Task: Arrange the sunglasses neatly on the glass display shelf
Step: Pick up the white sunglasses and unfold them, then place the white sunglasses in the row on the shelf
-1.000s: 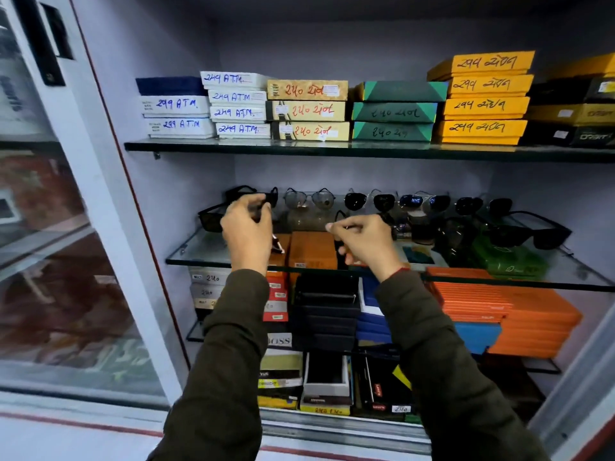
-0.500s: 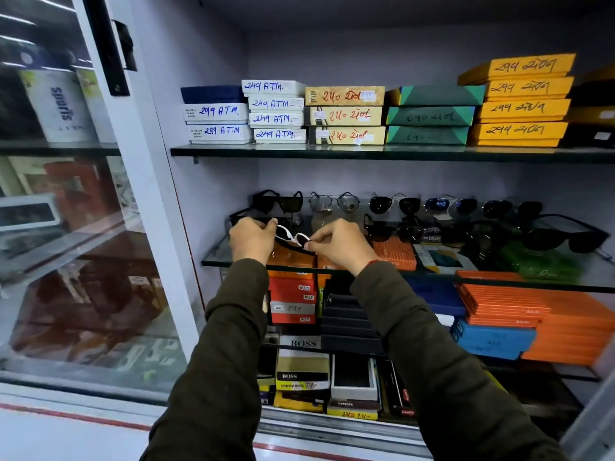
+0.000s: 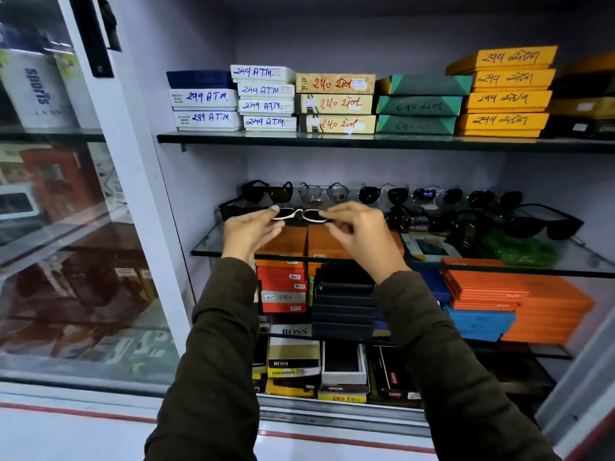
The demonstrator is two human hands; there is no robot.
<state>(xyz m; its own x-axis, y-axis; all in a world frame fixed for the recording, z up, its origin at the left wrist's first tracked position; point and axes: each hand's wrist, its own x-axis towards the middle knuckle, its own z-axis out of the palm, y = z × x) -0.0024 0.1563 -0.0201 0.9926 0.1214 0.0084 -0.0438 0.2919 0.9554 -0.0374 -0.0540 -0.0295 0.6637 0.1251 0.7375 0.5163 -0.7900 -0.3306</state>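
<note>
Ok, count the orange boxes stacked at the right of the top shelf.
4, one pile: top box, second, third, bottom. More boxes farther right are too blurred to count.

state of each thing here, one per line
white-framed sunglasses: held at both ends, over the shelf front
left hand: pinching the left end
right hand: pinching the right end
back-row sunglasses: standing, lenses forward
glass shelf: partly filled
cabinet door: open

Evenly lit, cool indoor light from above/front. Dim top right corner. Wide-angle bend at edges. Reflections on glass door (image 3: 66, 261) at left. Slight blur on far-right boxes (image 3: 585, 108); centre sharp.
</note>
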